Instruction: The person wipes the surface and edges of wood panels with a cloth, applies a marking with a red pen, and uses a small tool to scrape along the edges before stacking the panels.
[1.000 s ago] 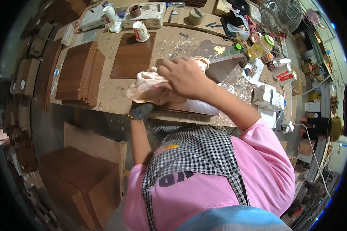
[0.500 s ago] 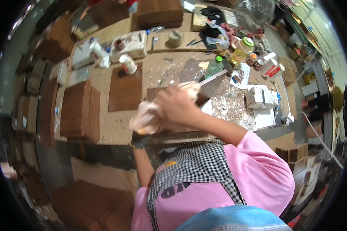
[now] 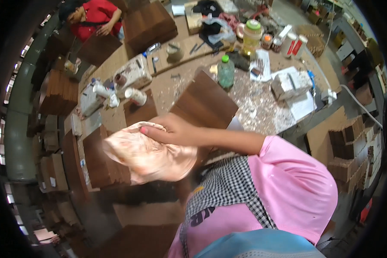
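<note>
My right hand (image 3: 176, 130) is closed around a crumpled, pale pinkish cloth (image 3: 152, 157), its thumb pressed on top. The cloth hangs spread out and a little blurred. Just beyond the hand, a brown wood-grain panel (image 3: 208, 102) lies at an angle on the worktable, its near part hidden by my wrist and the cloth. Below the cloth, a bit of my left forearm shows, blurred; the left hand's fingers are hidden, so I cannot tell what they hold.
A stack of brown panels (image 3: 99, 150) stands at the left. Beyond are a white cup (image 3: 135, 97), a green-capped bottle (image 3: 225, 73) and a jar of yellow liquid (image 3: 251, 38). A paint-spattered white block (image 3: 291, 84) sits at the right. A co-worker in red (image 3: 96, 19) works across the table.
My right hand has moved left with the cloth, which is now spread wider. The panel now shows at an angle beyond my wrist. The view has turned, bringing the co-worker into sight.
</note>
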`<state>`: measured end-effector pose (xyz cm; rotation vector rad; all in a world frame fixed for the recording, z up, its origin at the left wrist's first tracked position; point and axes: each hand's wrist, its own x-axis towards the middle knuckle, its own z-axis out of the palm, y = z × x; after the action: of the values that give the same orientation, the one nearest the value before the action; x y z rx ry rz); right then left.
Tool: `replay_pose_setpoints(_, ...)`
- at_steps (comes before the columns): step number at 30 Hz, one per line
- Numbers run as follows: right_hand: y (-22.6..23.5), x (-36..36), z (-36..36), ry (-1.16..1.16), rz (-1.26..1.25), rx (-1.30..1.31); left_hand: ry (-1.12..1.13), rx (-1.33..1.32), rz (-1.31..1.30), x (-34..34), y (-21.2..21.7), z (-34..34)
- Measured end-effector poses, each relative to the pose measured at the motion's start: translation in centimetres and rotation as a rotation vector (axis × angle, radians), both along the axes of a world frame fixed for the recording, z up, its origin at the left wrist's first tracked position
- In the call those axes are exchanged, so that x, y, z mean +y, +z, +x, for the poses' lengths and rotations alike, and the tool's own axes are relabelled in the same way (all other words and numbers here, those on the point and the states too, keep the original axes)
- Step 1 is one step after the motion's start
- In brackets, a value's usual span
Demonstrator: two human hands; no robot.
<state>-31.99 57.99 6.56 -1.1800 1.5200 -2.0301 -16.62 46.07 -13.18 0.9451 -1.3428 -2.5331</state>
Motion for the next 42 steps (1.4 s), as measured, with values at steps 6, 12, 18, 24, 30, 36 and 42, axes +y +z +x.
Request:
replay_pose_setpoints(6,-13.5,0.8,4.0,0.035,0.49,0.932,0.168,-0.003,0.26,1.6,-1.9,2.4)
replay_pose_setpoints(12,-22.0,4.3,-5.0,-0.306,0.72,0.866,0.215,0.002,0.334,2.7,-2.7,3.2)
replay_pose_setpoints(18,-22.1,4.8,-7.5,-0.415,0.895,0.422,0.262,-0.058,0.341,3.3,-2.9,2.3)
replay_pose_setpoints(24,-21.7,7.3,3.7,0.076,0.515,0.862,-0.184,0.573,0.505,0.2,-6.4,1.1)
replay_pose_setpoints(30,-29.4,16.3,-13.4,-0.588,0.749,0.364,0.176,0.216,0.504,2.7,-4.3,2.7)
replay_pose_setpoints(36,-26.4,17.3,-10.1,-0.753,0.474,0.202,0.552,0.092,0.134,2.7,1.8,5.3)
replay_pose_setpoints(42,-22.5,13.6,-2.2,-0.589,0.87,0.808,0.817,0.353,-0.222,-7.0,7.3,12.4)
